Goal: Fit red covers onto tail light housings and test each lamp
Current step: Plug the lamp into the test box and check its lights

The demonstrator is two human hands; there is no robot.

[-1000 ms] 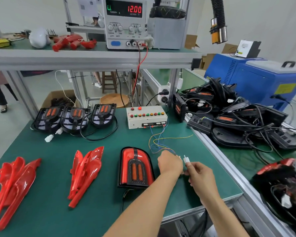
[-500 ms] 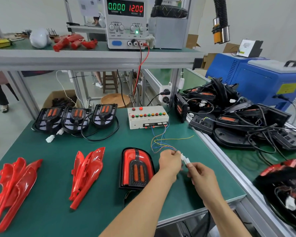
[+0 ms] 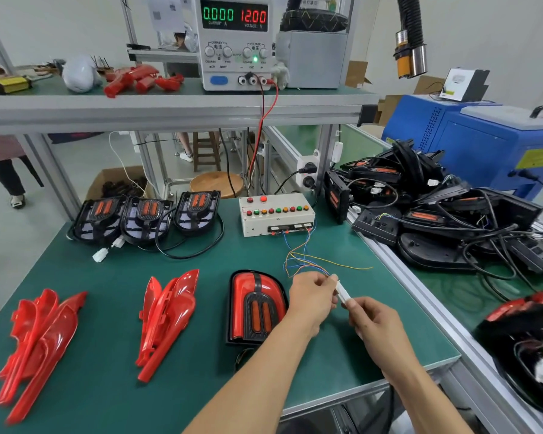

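So on the near left of the green bench (image 3: 113, 308) sat a pile of red covers (image 3: 38, 339), with a second pile (image 3: 166, 317) a bit further right. Behind those, at the far edge, three bare black housings (image 3: 145, 214) were lined up with their cables trailing. Dead centre was a lamp (image 3: 256, 308) with its red cover already on, lying flat. Just right of it the left hand (image 3: 311, 296) was curled around the white plug (image 3: 342, 291) on the coloured wires (image 3: 301, 258) coming from the button box (image 3: 276, 214), and the right hand (image 3: 373, 321) pinched the near end of that plug. Far right, a heap of black lamp parts (image 3: 436, 214) sat tangled in cable.
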